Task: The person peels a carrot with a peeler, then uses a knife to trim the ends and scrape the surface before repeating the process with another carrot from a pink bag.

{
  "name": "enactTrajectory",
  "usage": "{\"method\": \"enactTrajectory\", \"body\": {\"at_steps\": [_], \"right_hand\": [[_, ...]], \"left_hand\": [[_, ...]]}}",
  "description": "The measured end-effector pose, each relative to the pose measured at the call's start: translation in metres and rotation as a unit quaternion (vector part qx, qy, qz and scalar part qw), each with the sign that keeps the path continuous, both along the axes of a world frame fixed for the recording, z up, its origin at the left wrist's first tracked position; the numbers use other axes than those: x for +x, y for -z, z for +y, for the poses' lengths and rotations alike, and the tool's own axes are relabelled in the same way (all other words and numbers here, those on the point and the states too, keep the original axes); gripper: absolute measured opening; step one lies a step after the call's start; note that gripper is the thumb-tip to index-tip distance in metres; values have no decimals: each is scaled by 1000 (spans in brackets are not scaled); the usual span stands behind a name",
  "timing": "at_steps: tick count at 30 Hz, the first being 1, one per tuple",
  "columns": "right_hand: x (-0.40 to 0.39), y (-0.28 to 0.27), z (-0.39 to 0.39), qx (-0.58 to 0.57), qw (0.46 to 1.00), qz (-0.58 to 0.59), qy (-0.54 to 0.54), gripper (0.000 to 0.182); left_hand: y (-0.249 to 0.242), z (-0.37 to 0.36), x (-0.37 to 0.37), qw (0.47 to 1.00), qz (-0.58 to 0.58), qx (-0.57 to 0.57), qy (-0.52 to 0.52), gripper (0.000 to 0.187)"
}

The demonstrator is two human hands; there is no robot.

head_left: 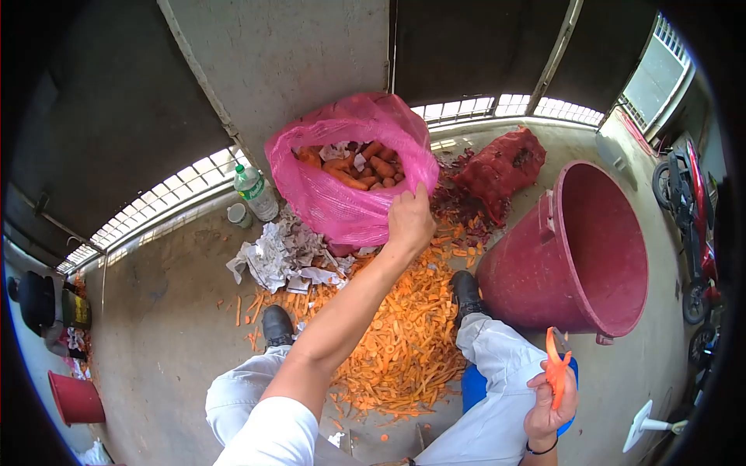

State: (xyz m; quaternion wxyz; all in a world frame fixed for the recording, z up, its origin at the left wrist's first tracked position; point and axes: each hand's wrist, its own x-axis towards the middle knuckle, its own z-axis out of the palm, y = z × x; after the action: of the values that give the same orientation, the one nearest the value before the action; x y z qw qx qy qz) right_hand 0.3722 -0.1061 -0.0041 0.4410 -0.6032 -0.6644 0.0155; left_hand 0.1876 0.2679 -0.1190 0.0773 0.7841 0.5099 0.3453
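Observation:
With its fingers closed on the rim, my left hand (412, 220) grips the near edge of a pink mesh sack (322, 206). Inside the sack lie several carrots (346, 179) and scraps of paper. My right hand (550, 410) is closed around an orange vegetable peeler (556, 369), held up above my right knee. Between my feet spreads a big heap of orange carrot peelings (404, 334). To the right of the heap, a large dark red tub (517, 264) leans with its mouth turned toward the right.
Crumpled paper (284, 252) lies left of the sack, near a green-labelled bottle (255, 193) and a cup (239, 215). A red net sack (505, 167) rests behind the tub. A small red bucket (76, 398) stands far left. Motorcycles (688, 210) are at the right.

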Motion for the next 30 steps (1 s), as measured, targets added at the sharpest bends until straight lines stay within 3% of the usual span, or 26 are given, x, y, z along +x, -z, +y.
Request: {"method": "enactTrajectory", "body": {"at_steps": [2, 5, 8, 11, 13, 17, 20, 22, 23, 25, 30], "right_hand": [[-2, 6, 2, -1, 998, 56, 23, 35], [-5, 7, 12, -4, 998, 60, 13, 36], [-19, 1, 14, -33, 989, 137, 37, 31], [-13, -3, 13, -35, 997, 63, 21, 31], [-5, -1, 11, -30, 997, 71, 27, 32], [9, 1, 5, -33, 996, 79, 7, 36], [0, -8, 8, -45, 991, 126, 19, 34], [1, -8, 9, -56, 986, 155, 37, 33], [6, -4, 9, -45, 991, 126, 12, 34], [10, -2, 10, -35, 995, 93, -14, 36], [11, 2, 5, -49, 993, 105, -8, 38]], "left_hand": [[-21, 1, -3, 1000, -8, -9, 11, 49], [-2, -6, 5, 998, 10, 25, 51, 46], [20, 6, 6, 971, 167, -129, 114, 53], [12, 15, -9, 961, 224, -110, 120, 51], [-8, 25, -30, 941, 230, -197, 152, 52], [14, 64, -85, 943, -4, -283, 175, 44], [28, 79, -113, 956, -68, -231, 165, 42], [33, 77, -123, 979, -120, -166, 22, 36], [35, 76, -130, 979, -120, -165, 22, 36], [36, 76, -141, 991, -92, -17, -92, 27], [63, 137, -202, 967, -110, -27, -226, 28]]}}
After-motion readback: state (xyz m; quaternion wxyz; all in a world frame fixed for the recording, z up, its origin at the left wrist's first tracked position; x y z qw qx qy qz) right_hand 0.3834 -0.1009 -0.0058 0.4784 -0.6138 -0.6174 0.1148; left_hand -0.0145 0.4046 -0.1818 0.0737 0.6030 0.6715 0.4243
